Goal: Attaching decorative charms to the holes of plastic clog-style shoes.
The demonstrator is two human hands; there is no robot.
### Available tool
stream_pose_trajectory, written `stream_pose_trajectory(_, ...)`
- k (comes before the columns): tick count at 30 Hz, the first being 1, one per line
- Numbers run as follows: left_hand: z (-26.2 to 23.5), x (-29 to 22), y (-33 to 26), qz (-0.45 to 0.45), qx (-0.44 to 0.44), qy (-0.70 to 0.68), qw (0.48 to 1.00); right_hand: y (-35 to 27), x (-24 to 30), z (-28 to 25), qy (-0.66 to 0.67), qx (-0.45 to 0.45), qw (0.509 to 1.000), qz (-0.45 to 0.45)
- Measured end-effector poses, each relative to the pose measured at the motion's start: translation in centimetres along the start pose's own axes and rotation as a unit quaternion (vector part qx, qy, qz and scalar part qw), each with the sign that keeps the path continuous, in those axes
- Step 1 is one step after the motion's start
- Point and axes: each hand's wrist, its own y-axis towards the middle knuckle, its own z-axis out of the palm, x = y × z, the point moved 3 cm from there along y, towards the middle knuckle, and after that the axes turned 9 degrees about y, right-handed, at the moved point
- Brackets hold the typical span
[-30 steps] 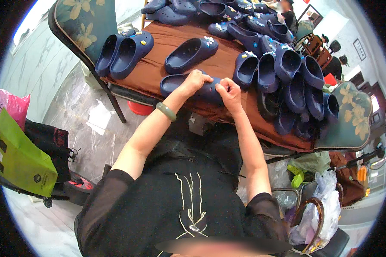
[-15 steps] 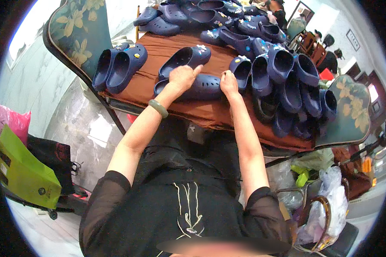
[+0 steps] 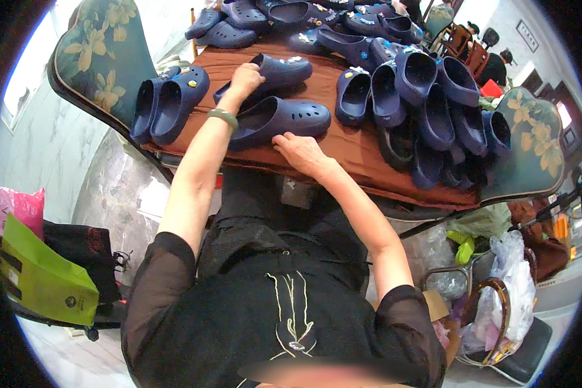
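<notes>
Roughly crosswise on brown-covered worktop (image 3: 221, 63): near clog (image 3: 297, 116), plain navy, toe right, heel left, just beyond right hand (image 3: 302, 155), which is nearer. Right fingers half bent at near clog's lower side; contact or grip cannot be told. Left hand (image 3: 244, 80) reaches past heel end to far clog (image 3: 286, 72), long axis similar, toe charms rightward; left fingers curled at its rim, firmness of grip unclear. No readable label on either clog; green bag (image 3: 48, 275) bears dark emblem, small print illegible.

Left hand (image 3: 244, 81) beyond right hand (image 3: 302, 154)
</notes>
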Motion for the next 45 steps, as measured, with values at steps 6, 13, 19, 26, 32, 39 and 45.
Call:
stream_pose_trajectory(6,-11.7,-0.2,-5.2,0.081,-0.162,-0.25,0.951,3.8,-7.1,3.3,-0.071,-0.059,0.976,0.198)
stream_pose_trajectory(13,-15.2,-2.4,-15.6,0.14,-0.122,-0.157,0.97,6.0,-19.4,2.6,-0.158,-0.045,0.947,0.275)
stream_pose_trajectory(19,-7.0,-1.2,-20.1,0.176,-0.05,-0.192,0.964,2.7,-16.5,-2.6,0.199,-0.25,0.919,0.231)
stream_pose_trajectory(26,-6.4,-4.3,-14.7,-0.017,0.217,-0.183,0.959,-1.1,-4.3,-6.6,0.467,0.099,0.861,0.175)
stream_pose_trajectory(32,-4.0,-6.8,-13.0,-0.091,0.245,-0.468,0.844,-1.3,-5.6,-5.1,0.456,0.063,0.858,0.227)
stream_pose_trajectory(39,-4.1,-6.2,-13.9,-0.052,0.195,-0.471,0.859,-0.1,-3.8,-5.4,-0.036,-0.024,0.997,0.066)
stream_pose_trajectory(45,-4.9,-7.0,-17.2,-0.013,0.144,-0.544,0.826,3.2,-6.7,-4.3,-0.1,-0.062,0.964,0.239)
